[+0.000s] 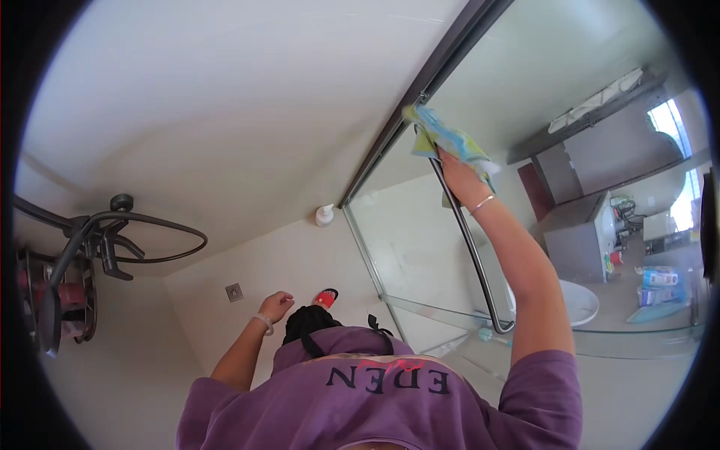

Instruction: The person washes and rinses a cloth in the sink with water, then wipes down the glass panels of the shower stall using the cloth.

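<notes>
My right hand [461, 180], a bracelet at its wrist, is stretched up and closed around a blue, green and yellow cloth [450, 139]. The cloth is pressed around the upper end of a long metal handle [469, 247] on the glass shower door [405, 225], close to the dark door frame [405, 109]. Low beside my body hangs my left hand [277, 306], its fingers loosely curled with nothing visible in them. A pale bracelet sits on that wrist.
On the left wall are a black shower mixer with a hose [112, 236] and a rack of bottles [71, 292]. A white pump bottle [324, 215] stands by the wall near a floor drain [234, 292]. Behind the glass are a washbasin [577, 304] and a cluttered counter.
</notes>
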`<state>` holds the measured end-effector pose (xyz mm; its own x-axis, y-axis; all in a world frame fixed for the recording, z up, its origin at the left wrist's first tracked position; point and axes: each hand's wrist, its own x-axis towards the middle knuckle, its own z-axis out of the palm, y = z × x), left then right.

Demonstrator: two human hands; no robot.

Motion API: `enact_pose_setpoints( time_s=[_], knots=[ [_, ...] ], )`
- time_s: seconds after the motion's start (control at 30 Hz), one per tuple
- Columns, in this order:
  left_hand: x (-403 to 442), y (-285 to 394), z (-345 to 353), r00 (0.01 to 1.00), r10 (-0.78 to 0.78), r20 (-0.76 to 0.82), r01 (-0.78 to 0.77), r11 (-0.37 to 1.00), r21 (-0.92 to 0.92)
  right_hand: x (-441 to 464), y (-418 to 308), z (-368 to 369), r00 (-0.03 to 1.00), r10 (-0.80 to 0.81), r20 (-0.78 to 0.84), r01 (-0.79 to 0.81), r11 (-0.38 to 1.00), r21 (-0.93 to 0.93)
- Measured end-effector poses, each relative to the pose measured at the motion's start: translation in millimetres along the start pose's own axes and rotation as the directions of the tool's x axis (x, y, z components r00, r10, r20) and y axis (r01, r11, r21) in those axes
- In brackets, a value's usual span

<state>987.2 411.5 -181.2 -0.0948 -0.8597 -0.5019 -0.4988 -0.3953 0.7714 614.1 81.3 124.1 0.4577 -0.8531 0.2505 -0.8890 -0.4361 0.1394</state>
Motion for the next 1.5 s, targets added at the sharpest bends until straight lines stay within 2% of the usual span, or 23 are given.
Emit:
enact_pose_setpoints(
  time_s=[0.03, 0.13, 0.17, 0.23, 0.27, 0.33, 0.5, 0.53, 0.57, 0.67, 0.73, 0.8, 0.83, 0.87, 0.93, 1.0, 1.1, 1.17, 1.27, 1.3, 1.33, 1.43, 1.5],
  knots=[
    [-1, -2, -2, 0.999, -0.031, -0.010, 0.031, 0.999, 0.043, -5, 12, 19, 0.970, 0.077, 0.231, -0.135, 0.960, 0.245],
    [-18, -24, -25, 0.991, -0.137, -0.001, 0.135, 0.974, 0.183, -10, -8, -31, 0.866, 0.142, 0.479, -0.311, 0.904, 0.294],
    [-20, -26, -29, 0.989, -0.147, -0.005, 0.145, 0.972, 0.186, -14, -10, -41, 0.947, -0.030, 0.320, -0.028, 0.984, 0.175],
    [-22, -27, -31, 0.987, -0.164, -0.001, 0.161, 0.969, 0.186, -37, -11, -57, 0.890, -0.447, 0.092, 0.457, 0.866, -0.205],
    [-22, -28, -28, 0.990, -0.142, -0.013, 0.143, 0.977, 0.161, -50, -11, -62, 0.926, -0.370, 0.079, 0.376, 0.924, -0.072],
    [-13, -20, -16, 0.995, -0.092, -0.036, 0.096, 0.988, 0.123, -84, 0, -97, 0.936, -0.276, 0.217, 0.307, 0.943, -0.127],
    [-1, 55, 12, 0.996, -0.006, 0.094, -0.011, 0.983, 0.182, -138, 68, -298, 0.996, 0.009, 0.089, 0.034, 0.883, -0.468],
    [7, 77, 22, 0.973, 0.203, 0.114, -0.225, 0.947, 0.231, -149, 86, -348, 0.997, 0.076, 0.020, -0.054, 0.840, -0.540],
    [14, 104, 35, 0.904, 0.401, 0.150, -0.427, 0.865, 0.264, -163, 103, -395, 0.990, 0.130, -0.052, -0.135, 0.789, -0.600],
    [-8, 263, 66, 0.649, 0.741, 0.170, -0.761, 0.635, 0.137, -216, 141, -491, 0.934, 0.206, -0.291, -0.354, 0.625, -0.696],
    [-29, 344, 94, 0.347, 0.932, 0.102, -0.923, 0.320, 0.215, -288, 121, -457, 0.846, 0.264, -0.463, -0.530, 0.511, -0.677],
    [-36, 401, 123, 0.117, 0.988, 0.097, -0.979, 0.098, 0.180, -304, 59, -386, 0.851, 0.259, -0.456, -0.524, 0.376, -0.764],
    [-36, 412, 141, 0.139, 0.977, 0.163, -0.976, 0.107, 0.192, -312, 28, -350, 0.854, 0.256, -0.453, -0.516, 0.305, -0.801],
    [-33, 420, 157, 0.164, 0.961, 0.223, -0.971, 0.117, 0.210, -318, 4, -310, 0.751, 0.624, -0.217, -0.513, 0.345, -0.786],
    [-29, 423, 174, 0.193, 0.938, 0.289, -0.954, 0.111, 0.279, -385, -3, -198, 0.931, 0.343, -0.127, -0.336, 0.666, -0.667],
    [-21, 421, 177, 0.203, 0.922, 0.329, -0.925, 0.070, 0.375, -433, -4, -156, 0.939, 0.343, 0.026, -0.316, 0.890, -0.329],
    [-13, 425, 175, 0.133, 0.933, 0.334, -0.932, 0.004, 0.361, -460, 34, -187, 0.936, 0.335, -0.111, -0.353, 0.898, -0.262],
    [-12, 428, 173, 0.131, 0.940, 0.314, -0.938, 0.014, 0.348, -426, 41, -270, 0.932, 0.218, -0.290, -0.346, 0.772, -0.533],
    [-12, 431, 170, 0.203, 0.917, 0.342, -0.935, 0.078, 0.346, -378, 55, -352, 0.718, 0.289, -0.633, -0.588, 0.738, -0.329],
    [-11, 432, 169, 0.229, 0.909, 0.347, -0.931, 0.100, 0.352, -347, 33, -385, 0.655, 0.015, -0.755, -0.501, 0.757, -0.419],
    [-9, 435, 167, 0.254, 0.902, 0.350, -0.926, 0.122, 0.357, -342, 66, -405, 0.605, -0.226, -0.764, -0.424, 0.720, -0.549],
    [-4, 436, 164, 0.275, 0.898, 0.343, -0.913, 0.131, 0.387, -339, 71, -396, 0.558, -0.226, -0.799, -0.626, 0.518, -0.584],
    [-3, 434, 165, 0.273, 0.902, 0.336, -0.897, 0.112, 0.429, -349, 67, -348, 0.539, -0.171, -0.825, -0.644, 0.547, -0.534]
  ],
)
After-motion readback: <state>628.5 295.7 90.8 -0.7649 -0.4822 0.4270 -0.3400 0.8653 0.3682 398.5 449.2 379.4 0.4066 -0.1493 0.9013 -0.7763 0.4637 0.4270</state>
